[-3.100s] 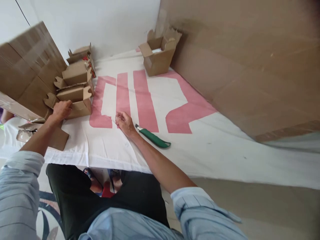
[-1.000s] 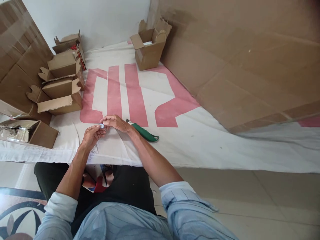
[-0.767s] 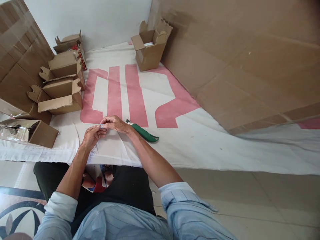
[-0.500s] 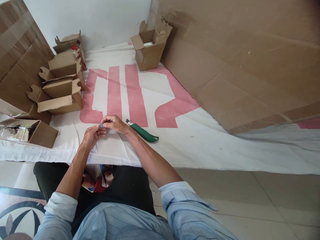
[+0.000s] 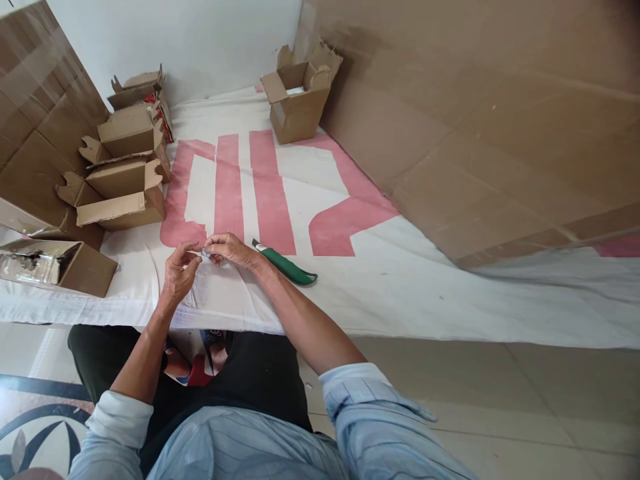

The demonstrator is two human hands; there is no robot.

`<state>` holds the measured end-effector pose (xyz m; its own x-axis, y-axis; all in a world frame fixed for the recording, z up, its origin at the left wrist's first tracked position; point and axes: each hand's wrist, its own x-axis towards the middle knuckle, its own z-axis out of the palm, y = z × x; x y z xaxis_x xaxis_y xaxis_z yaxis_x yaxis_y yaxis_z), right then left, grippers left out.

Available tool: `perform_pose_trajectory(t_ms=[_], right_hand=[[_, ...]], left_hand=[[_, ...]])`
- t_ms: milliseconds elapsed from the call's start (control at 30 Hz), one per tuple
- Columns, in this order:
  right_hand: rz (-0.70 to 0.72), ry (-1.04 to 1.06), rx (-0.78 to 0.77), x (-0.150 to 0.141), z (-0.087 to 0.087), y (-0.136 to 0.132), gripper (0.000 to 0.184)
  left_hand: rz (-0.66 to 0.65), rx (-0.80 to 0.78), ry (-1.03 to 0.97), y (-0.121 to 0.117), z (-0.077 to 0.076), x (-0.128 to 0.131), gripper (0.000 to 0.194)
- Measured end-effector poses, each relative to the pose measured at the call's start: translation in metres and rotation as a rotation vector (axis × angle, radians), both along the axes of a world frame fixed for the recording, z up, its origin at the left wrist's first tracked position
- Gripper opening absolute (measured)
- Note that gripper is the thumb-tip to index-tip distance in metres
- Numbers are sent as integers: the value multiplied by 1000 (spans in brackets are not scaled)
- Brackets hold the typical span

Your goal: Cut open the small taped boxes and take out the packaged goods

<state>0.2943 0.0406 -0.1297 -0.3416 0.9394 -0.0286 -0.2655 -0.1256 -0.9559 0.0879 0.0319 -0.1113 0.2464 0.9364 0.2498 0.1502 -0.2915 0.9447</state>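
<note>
My right hand (image 5: pixel 227 249) pinches a small silvery piece (image 5: pixel 205 253) between thumb and fingertips, just above the white cloth near the front edge. The piece is too small for me to tell its kind. Close beside it on the left is my left hand (image 5: pixel 180 270), its thumb and index finger parted and pointing at the piece, with nothing visible between them. A green-handled utility knife (image 5: pixel 287 265) lies on the cloth to the right of my right wrist, its dark tip toward the upper left.
Open cardboard boxes (image 5: pixel 120 208) line the left side, with a torn box (image 5: pixel 90 267) nearest me. Another open box (image 5: pixel 300 113) stands at the back, against a large cardboard sheet (image 5: pixel 475 133) on the right. Pink shapes mark the white tablecloth (image 5: pixel 400 293).
My left hand's fingers have come off the small piece and spread, and that hand has drawn slightly left. My right hand keeps hold of the piece, which shows more now.
</note>
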Motion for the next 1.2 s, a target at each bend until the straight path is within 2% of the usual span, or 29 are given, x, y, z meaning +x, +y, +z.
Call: perform_pose_trajectory(t_ms=[133,300,467,800,867,900,967,1067,1200], right_hand=[[31,27,-13,-2,0,-1,35],[90,60,-35,-3,2,-3,29],[128,84,-41,-4,2,-4,26],[168,72,-37,-7,1,-9,37],[139,37,-26,-9,-1,-13,41],[71,8,-7,-10,-2,-14,43],[-104,-108,73,-10,-7,-16,43],[-360,-380,269,-8,-16,-18,35],[-463,-516,382,-11,-25,-21,30]], left_hand=[[-40,190,186,-9,20,0,15],[-65,176,256,-14,39,3,1],[-65,168,285,-13,42,3,6],[-76,140,286,-18,40,0,13],[-57,121,264,-26,44,0,12],[-40,112,242,-30,48,-1,11],[-6,129,204,-40,60,-7,10],[124,225,177,-47,89,-33,10],[461,364,184,-32,138,-107,7]])
